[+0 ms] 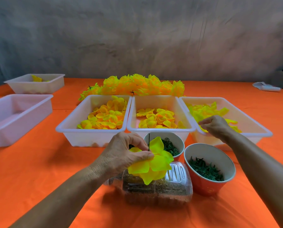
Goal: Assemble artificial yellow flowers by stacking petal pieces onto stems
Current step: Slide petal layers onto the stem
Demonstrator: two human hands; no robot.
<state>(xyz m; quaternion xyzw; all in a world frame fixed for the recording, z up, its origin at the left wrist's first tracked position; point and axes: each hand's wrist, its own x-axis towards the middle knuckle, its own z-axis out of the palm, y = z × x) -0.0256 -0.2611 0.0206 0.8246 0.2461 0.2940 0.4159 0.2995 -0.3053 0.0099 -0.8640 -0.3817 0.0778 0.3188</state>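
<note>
Pinching thin dark stem [149,142] with floppy yellow petals [155,163], left hand [126,153]; right hand [215,125] pinching tray petal [203,128].

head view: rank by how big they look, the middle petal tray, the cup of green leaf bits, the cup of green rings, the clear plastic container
1. middle petal tray
2. clear plastic container, though it lies nearer the camera, so unsure
3. cup of green leaf bits
4. cup of green rings, partly hidden by the flower

2 cups [210,168] crowd the front — orange table [38,162] left lies open.
</note>
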